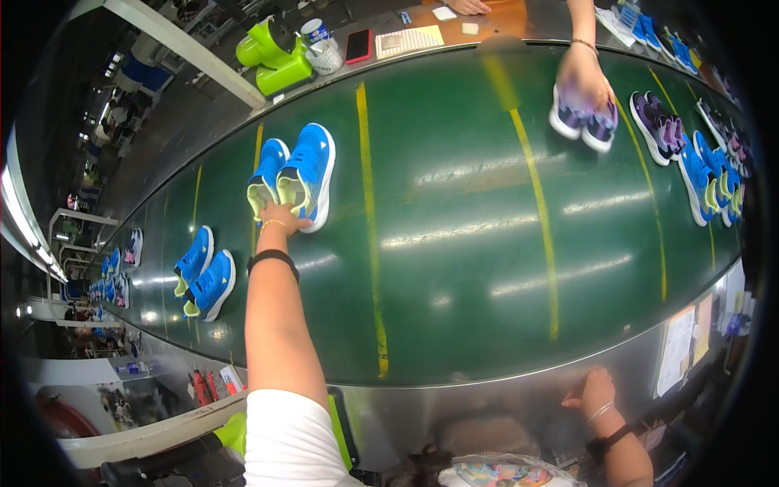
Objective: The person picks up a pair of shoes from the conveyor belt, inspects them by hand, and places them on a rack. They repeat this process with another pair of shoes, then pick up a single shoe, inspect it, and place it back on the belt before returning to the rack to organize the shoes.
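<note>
- Broadly, a green belt (454,300) fills the view, crossed by yellow lines (372,243) and glossy with reflected light.
- A grey surface (350,70) runs along the belt's far side, with small things on it.
- The middle blue pair (306,166) stands on the belt, left of centre, toes pointing away from the person, white soles and pale green linings showing.
- The left blue pair (207,276) sits nearer the person, just beside the outstretched left arm.
- The right blue pair (704,178) is near the belt's right end, beside a dark purple pair (657,127).
- A lime-green holder (274,61) stands on the surface.
- A co-worker's hand (587,75) grips a light purple pair (583,120) over the belt's far side; the grip is blurred.
- The person's left hand (280,215) is closed on the heels of the middle blue pair, thumb on the outer side.
- The person's right hand (593,391) is by the near metal edge (503,398), fingers loosely bent, thumb apart, nothing visible in it.
- A white cup (325,58) and a red-edged phone (358,46) lie close together.
</note>
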A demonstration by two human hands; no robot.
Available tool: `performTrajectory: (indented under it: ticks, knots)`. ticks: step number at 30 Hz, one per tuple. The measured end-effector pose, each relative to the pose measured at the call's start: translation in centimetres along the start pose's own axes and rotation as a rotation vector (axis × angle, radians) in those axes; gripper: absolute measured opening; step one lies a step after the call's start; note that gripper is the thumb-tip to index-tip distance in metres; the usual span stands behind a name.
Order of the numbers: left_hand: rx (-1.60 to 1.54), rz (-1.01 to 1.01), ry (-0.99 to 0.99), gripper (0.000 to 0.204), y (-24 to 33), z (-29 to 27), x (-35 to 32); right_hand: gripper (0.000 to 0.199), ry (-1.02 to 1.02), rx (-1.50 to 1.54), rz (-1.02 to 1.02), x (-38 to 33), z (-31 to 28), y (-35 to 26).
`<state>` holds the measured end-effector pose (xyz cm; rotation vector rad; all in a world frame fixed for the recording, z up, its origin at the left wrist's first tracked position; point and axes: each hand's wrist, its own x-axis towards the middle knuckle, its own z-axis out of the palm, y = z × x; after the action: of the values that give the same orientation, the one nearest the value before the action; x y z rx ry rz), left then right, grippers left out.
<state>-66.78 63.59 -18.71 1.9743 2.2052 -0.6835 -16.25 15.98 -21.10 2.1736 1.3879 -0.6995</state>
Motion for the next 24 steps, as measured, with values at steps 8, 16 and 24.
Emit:
performTrajectory:
  ticks: [8,16,24]
  knots:
    - [-0.516,0.343,0.108,0.046,2.0,3.1,-7.7,0.062,0.086,0.084,-0.043,-1.0,-2.3,-1.7]
    - [-0.403,0.893,0.078,0.044,17.0,-0.6,-36.6,0.064,0.217,0.627,-0.245,-2.4,0.5,1.5]
    - [-0.399,1.033,-0.111,0.038,30.2,6.1,-56.2,0.075,0.507,0.861,-0.395,-8.9,2.3,6.1]
